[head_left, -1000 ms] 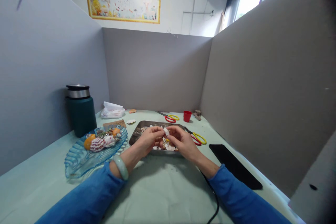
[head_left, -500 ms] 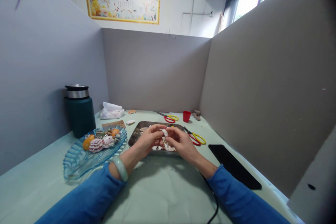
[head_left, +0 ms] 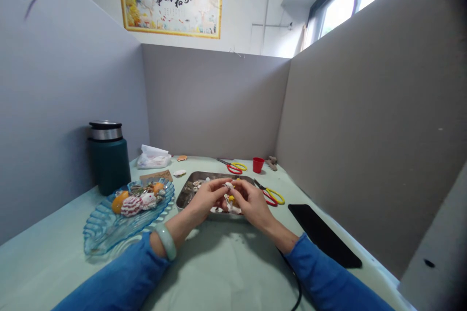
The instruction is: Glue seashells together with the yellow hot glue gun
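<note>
My left hand (head_left: pixel 206 198) and my right hand (head_left: pixel 249 202) meet over the near edge of a metal tray (head_left: pixel 188 189) that holds several shells. Both pinch a small white shell (head_left: pixel 229 185) between their fingertips. More shell pieces (head_left: pixel 230 206) lie in the tray just under my fingers. A pale green bangle (head_left: pixel 166 241) circles my left wrist, and both arms wear blue sleeves.
A blue glass dish (head_left: pixel 109 226) with coloured shells sits at the left, a dark green flask (head_left: pixel 107 158) behind it. Two pairs of yellow-handled scissors (head_left: pixel 272 195) (head_left: pixel 233 166), a red cup (head_left: pixel 258 164), a tissue bag (head_left: pixel 153 158) and a black phone (head_left: pixel 323 234) lie around. Grey partitions wall three sides.
My hands stay together on the white shell and have dropped slightly toward the tray. The view has tilted a little.
</note>
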Available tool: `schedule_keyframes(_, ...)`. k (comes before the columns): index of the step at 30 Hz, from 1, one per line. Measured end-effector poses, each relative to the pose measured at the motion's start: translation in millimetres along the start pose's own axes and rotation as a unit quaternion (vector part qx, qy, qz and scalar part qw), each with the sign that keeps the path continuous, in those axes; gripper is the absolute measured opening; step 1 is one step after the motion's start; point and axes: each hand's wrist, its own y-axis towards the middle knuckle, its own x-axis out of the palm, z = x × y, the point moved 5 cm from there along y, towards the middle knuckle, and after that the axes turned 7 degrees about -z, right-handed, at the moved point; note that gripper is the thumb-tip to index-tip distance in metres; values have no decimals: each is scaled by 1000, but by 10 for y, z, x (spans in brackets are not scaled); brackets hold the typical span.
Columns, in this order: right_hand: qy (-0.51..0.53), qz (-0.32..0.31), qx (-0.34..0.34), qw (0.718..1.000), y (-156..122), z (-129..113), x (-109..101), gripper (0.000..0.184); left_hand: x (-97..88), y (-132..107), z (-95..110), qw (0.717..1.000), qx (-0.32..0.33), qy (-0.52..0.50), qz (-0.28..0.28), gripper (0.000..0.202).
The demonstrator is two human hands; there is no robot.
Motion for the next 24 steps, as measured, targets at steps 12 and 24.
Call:
schedule_keyframes(12, 26, 24, -3, 999, 3, 4, -47, 24, -30, 14, -11, 1000, 9, 26, 13, 41)
schedule_keyframes(24, -12, 50, -7, 999, -6, 5, -91, 18, -9, 32, -11, 1000, 9, 25, 12, 41)
